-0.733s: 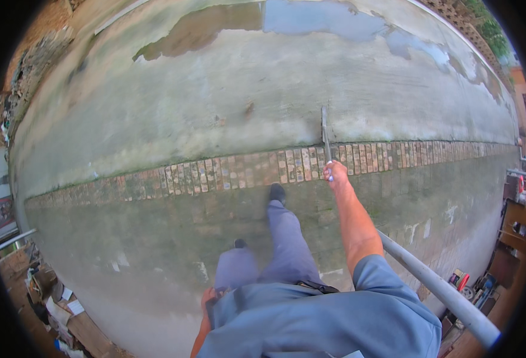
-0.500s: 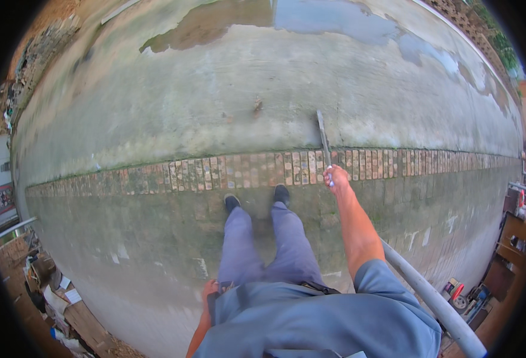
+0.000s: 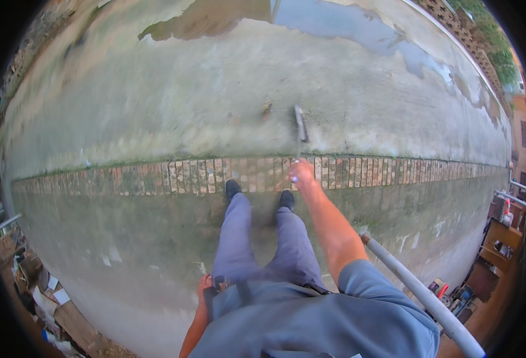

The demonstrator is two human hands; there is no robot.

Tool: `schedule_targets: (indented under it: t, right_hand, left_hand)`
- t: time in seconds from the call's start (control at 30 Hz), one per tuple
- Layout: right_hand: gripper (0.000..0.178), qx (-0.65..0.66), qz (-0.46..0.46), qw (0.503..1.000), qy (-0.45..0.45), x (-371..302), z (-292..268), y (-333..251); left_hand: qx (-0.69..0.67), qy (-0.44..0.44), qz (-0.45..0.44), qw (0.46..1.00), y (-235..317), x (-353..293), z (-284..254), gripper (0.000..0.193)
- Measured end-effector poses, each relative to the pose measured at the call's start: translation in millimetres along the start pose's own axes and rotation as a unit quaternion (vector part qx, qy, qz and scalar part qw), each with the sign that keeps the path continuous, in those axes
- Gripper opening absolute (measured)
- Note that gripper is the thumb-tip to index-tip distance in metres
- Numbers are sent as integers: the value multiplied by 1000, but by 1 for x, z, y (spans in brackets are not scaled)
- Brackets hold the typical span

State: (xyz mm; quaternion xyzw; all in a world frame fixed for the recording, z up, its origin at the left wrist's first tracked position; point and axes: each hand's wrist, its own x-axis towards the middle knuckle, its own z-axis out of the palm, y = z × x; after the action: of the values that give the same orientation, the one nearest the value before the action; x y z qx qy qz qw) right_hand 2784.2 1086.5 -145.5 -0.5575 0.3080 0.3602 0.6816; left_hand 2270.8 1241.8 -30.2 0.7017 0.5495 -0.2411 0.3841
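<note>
Gripping the tool (image 3: 301, 124) in a closed right hand (image 3: 300, 172), holding it over the concrete (image 3: 215, 89) past the bricks (image 3: 186, 177); best clasping firmly, aiming clear of the shoes (image 3: 233, 189). Curling the left hand (image 3: 204, 285) beside the trousers (image 3: 232, 244), no telling whether empty.

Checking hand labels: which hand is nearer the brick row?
Right. The right hand overlaps the brick row in view; the left hand is farther back, low at the person's side.

The tool's head (image 3: 300, 123) is before the puddle (image 3: 334, 25), beyond the brick row (image 3: 182, 177), left of the pipe (image 3: 421, 295).
</note>
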Motion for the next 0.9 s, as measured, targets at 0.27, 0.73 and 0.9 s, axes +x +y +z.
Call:
schedule_targets:
  t: [0.27, 0.73, 0.9]
  right_hand:
    - [65, -86, 90, 991, -54, -53, 121, 8]
    - [29, -44, 76, 994, -62, -49, 123, 37]
    - [46, -65, 144, 983, -89, -67, 185, 53]
  left_hand:
    - [-39, -30, 4, 999, -18, 40, -18, 40]
    - [-91, -18, 7, 996, -19, 57, -36, 38]
    - [-97, -33, -9, 995, -12, 61, -46, 39]
